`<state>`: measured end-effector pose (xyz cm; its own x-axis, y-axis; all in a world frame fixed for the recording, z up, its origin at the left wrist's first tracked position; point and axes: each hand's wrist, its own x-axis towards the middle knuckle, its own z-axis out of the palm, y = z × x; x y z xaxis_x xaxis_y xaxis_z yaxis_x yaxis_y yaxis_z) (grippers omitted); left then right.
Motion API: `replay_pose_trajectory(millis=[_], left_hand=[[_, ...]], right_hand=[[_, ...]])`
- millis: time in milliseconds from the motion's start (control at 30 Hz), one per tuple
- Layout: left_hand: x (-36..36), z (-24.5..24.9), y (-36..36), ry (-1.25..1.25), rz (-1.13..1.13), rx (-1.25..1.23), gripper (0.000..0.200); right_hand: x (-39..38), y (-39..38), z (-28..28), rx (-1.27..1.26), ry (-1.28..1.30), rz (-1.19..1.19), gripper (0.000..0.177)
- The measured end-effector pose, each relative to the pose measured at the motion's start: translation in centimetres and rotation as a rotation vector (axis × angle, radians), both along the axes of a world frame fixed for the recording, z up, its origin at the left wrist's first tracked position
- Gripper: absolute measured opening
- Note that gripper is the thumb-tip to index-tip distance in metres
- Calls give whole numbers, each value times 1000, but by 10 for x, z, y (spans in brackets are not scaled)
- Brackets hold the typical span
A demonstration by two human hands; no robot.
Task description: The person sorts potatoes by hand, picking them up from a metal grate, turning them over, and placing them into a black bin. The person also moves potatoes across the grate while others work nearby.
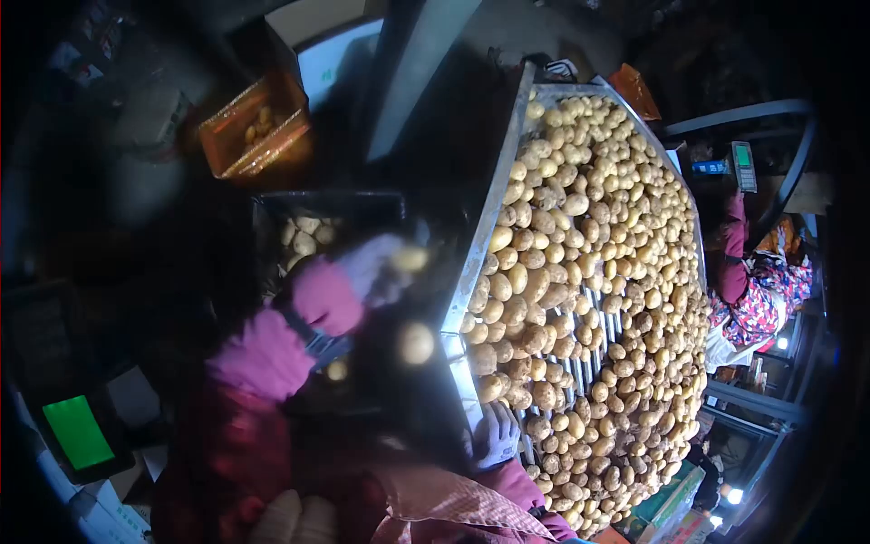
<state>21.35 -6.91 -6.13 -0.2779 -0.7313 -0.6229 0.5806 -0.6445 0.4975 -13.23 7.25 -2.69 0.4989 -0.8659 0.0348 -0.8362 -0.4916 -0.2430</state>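
Head view: left hand (pixel 376 270) blurred at round yellow potato (pixel 410 259), grip unclear; right hand (pixel 497 435) flat at metal table (pixel 494 199) edge. Potato may miss dark plastic crate (pixel 331 201), bruise.

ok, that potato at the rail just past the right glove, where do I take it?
Probably from above, with the right hand pinching the potato across its narrower width. It lies against the metal rail with other potatoes packed beside it, so its top looks like the only free side.

Two gloved hands (pixel 376 267) (pixel 497 435), two crates (pixel 258 136) (pixel 362 207), one sorting table (pixel 494 210), one co-worker (pixel 745 281), countless potatoes (pixel 589 227).
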Motion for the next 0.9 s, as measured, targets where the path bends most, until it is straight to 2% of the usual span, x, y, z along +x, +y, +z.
replay_pose_trajectory(millis=[67,100,133,167,200,233,300,367,467,567,600,700,767,833,900], left_hand=[[-21,4,-47,55,84,-165,43],[-32,27,-76,83,327,-57,44],[-29,-3,-113,223,349,-274,46],[-23,-2,-147,320,450,-176,56],[-29,33,-149,365,687,-64,68],[-32,34,-142,369,602,-93,75],[-40,31,-118,161,293,-139,71],[-44,27,-87,71,93,-235,66],[-57,55,-31,-1,-2,-321,55],[-85,63,6,-340,-103,-244,50],[-93,60,30,-363,-69,-353,45],[-114,34,72,-331,-195,-616,40],[-154,25,99,-709,-210,-999,41],[-166,42,107,-1200,-455,-1353,46],[-178,48,117,-1324,-609,-1433,54]], right_hand=[[-1,3,0,-39,14,-16,52],[1,3,4,-27,3,-16,52],[4,0,8,-10,-5,-19,52],[6,-1,14,12,-8,-28,52],[6,0,13,-2,-22,-34,52],[3,1,10,-10,-25,-35,52],[0,6,2,-9,-60,-69,53],[2,10,4,31,-33,-147,53],[-4,6,1,-19,-127,-107,53],[-6,10,-3,-37,-149,-104,54],[-4,11,1,-13,-141,-121,54],[-5,12,-4,23,-142,-140,54],[-13,8,-17,48,-217,-98,53],[-27,12,-10,34,-280,-140,52],[-53,15,24,-22,-341,-239,51]])
